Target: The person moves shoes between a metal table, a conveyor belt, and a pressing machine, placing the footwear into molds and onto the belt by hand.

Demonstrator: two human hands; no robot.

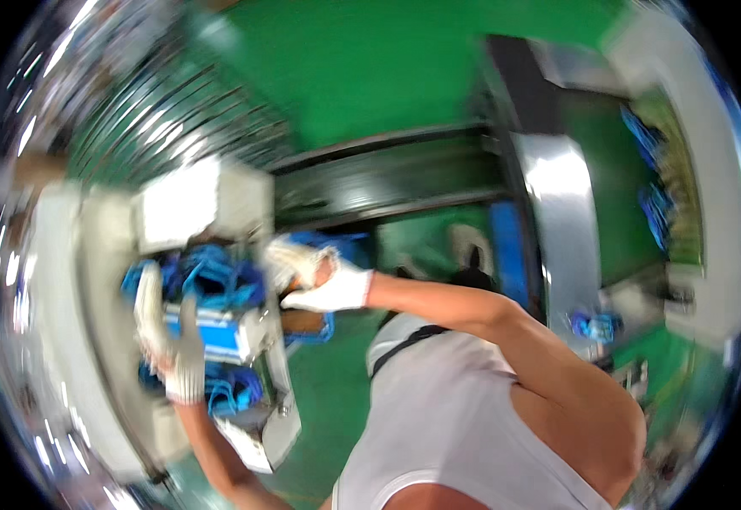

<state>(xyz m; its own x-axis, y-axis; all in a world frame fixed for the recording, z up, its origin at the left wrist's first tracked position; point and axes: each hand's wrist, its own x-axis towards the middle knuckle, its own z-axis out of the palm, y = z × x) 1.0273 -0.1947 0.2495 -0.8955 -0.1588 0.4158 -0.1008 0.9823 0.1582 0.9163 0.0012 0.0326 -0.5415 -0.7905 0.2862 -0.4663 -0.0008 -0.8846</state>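
Our left hand (185,355) spreads, empty-looking, by blue straps (217,279); right hand (336,286) grip's blurred, can't tell. We'd best ease straps out singly, avoiding snags.

There are two hands, each in one white glove: one left hand (181,361) and one right hand (336,287). Of blue bundles I count five: an upper-left bundle (217,276) and a lower-left bundle (233,387), then an upper-right bundle (641,136), a middle-right bundle (657,214) and a lower-right bundle (596,325). The single pieces inside them (I have tried, but they are too blurred) cannot be counted. There is one white box (179,204), one blue panel (509,255) and one conveyor-like track (387,174). The rack (183,132) is one, with several rods, their exact number unclear.
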